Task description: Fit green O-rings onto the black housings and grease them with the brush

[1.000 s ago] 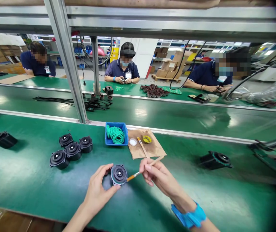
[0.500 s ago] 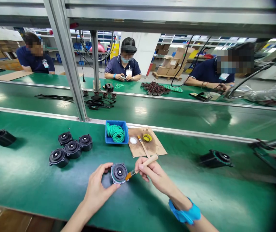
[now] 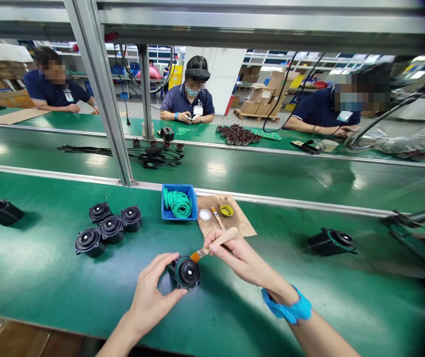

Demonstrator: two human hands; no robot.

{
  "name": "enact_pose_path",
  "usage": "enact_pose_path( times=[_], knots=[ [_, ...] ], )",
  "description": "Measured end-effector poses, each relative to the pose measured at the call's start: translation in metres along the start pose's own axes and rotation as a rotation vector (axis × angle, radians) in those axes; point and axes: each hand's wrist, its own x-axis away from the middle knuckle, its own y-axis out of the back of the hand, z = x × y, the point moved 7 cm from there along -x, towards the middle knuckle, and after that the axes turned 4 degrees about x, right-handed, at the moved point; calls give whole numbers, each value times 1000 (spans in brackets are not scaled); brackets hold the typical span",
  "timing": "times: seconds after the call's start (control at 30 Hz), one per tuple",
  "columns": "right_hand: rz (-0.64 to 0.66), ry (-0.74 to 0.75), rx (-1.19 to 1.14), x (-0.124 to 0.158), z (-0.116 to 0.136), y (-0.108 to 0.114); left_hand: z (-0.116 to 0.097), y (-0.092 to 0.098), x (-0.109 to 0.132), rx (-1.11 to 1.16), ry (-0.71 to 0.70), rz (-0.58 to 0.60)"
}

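In front of me a round black housing [image 3: 187, 273] with a green ring round its top leans to one side on the green bench. My left hand [image 3: 153, 292] is closed round its left side, thumb below and fingers above. My right hand [image 3: 231, 255] grips a paintbrush [image 3: 222, 240] by its wooden handle. The orange bristles touch the upper edge of the housing, at the green ring. A blue wristband [image 3: 289, 305] circles my right wrist.
A blue bin [image 3: 179, 218] holds green rings. Beside it, stained cardboard [image 3: 247, 225] carries a second brush, a yellow ring-shaped lid [image 3: 226, 211] and a white disc. Several black housings [image 3: 112, 229] stand left; another [image 3: 332, 242] lies right. Co-workers [image 3: 188, 101] sit opposite, behind a metal post [image 3: 101, 94].
The housing has tilted over toward the right, showing more of its side. My right hand has moved the brush from its lower right edge up to its top edge.
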Motion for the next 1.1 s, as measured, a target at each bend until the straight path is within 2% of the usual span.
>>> enact_pose_path(
  times=[0.13, 0.23, 0.3, 0.43, 0.5, 0.83, 0.97, 1.1],
  knots=[
    [52, 39, 100, -4, 14, -1, -4, -1, 3, -38, -51, -11],
    [28, 65, 148, -4, 25, -3, -9, -2, 7, -88, -109, -48],
    [-32, 89, 162, -2, 33, -5, -14, -2, 9, -147, -155, -76],
    [-237, 141, 163, 6, 50, -5, -21, -2, 12, -253, -225, -127],
    [-277, 176, 201, 9, 56, -9, -25, -2, 13, -283, -258, -130],
    [-104, 331, 418, 19, 70, -42, -33, 2, 13, -331, -311, -176],
    [-4, 396, 453, 27, 78, -49, -21, 6, 12, -277, -211, -218],
    [37, 414, 418, 32, 79, -45, -9, 9, 9, -114, -40, -193]
  ],
)
